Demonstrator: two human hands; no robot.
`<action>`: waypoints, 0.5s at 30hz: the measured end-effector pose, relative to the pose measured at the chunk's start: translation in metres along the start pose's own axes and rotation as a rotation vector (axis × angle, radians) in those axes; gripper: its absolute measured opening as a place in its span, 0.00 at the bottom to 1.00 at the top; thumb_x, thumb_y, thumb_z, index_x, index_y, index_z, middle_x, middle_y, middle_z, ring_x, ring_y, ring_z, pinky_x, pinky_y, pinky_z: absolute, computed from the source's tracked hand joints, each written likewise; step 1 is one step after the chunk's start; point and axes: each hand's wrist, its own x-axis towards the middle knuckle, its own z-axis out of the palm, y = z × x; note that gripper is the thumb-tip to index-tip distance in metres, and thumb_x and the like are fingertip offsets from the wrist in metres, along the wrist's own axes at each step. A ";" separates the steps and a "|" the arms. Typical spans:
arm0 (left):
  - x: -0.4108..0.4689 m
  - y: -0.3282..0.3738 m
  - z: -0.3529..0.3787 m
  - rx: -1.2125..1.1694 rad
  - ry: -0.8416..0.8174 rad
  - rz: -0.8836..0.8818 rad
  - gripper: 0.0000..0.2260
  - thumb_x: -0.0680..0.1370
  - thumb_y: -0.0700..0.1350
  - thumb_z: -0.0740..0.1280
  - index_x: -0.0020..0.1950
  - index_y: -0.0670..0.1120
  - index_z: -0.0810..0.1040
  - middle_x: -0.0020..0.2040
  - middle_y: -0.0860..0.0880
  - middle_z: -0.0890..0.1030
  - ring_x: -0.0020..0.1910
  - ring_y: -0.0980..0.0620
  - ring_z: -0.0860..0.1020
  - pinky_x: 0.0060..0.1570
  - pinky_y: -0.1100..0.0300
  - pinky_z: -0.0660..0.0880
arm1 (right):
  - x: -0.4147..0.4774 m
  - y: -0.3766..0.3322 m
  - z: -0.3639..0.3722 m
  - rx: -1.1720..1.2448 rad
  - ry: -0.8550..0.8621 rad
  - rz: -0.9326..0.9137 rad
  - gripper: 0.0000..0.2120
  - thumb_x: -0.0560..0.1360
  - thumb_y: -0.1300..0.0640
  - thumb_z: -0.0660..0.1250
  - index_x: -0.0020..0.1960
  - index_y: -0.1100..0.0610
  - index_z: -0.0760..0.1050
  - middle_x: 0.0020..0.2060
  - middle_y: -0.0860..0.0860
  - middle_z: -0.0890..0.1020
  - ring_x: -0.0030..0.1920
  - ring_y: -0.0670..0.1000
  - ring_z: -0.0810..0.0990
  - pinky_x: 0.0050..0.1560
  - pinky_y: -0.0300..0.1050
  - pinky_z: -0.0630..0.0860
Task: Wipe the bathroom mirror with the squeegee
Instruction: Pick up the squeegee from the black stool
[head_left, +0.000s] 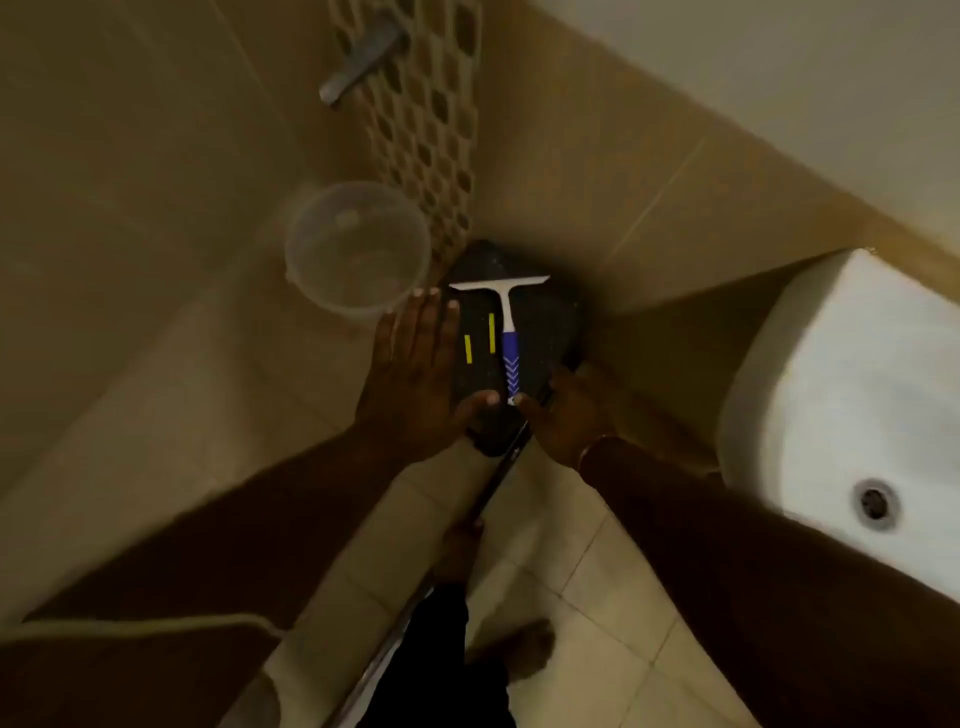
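Observation:
The squeegee (508, 332), with a white blade and a blue handle, lies flat on a black corner shelf (550, 322), blade toward the wall. My left hand (415, 374) hovers over or rests on the shelf's left side, fingers straight and together, thumb near the handle's end. My right hand (569, 410) is at the shelf's front right edge, and its thumb tip touches the end of the handle without any grip that I can see. No mirror is in view.
A clear plastic bucket (358, 249) stands just left of the shelf under a metal tap (363, 57). Two yellow strips (491, 332) lie on the shelf. A white washbasin (857, 395) juts out at the right. My bare feet stand on the tiled floor (550, 551) below.

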 end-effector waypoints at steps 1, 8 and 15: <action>0.002 0.000 0.017 0.005 -0.032 0.004 0.51 0.83 0.76 0.58 0.91 0.38 0.56 0.91 0.35 0.58 0.91 0.35 0.54 0.87 0.31 0.53 | 0.017 0.005 0.012 0.053 0.018 0.013 0.30 0.83 0.46 0.73 0.80 0.56 0.70 0.75 0.59 0.77 0.75 0.62 0.76 0.73 0.56 0.74; 0.013 0.000 0.113 0.012 -0.123 0.002 0.52 0.83 0.78 0.54 0.91 0.38 0.51 0.92 0.36 0.53 0.92 0.37 0.49 0.88 0.33 0.50 | 0.113 0.024 0.059 0.097 0.023 0.154 0.23 0.83 0.43 0.72 0.70 0.57 0.77 0.64 0.57 0.84 0.66 0.61 0.83 0.67 0.59 0.80; 0.011 -0.006 0.152 0.010 -0.130 -0.028 0.52 0.83 0.78 0.54 0.91 0.38 0.51 0.91 0.35 0.53 0.92 0.36 0.50 0.88 0.32 0.51 | 0.152 0.022 0.083 0.114 0.061 0.111 0.23 0.82 0.43 0.73 0.71 0.55 0.77 0.63 0.56 0.84 0.65 0.59 0.83 0.68 0.60 0.80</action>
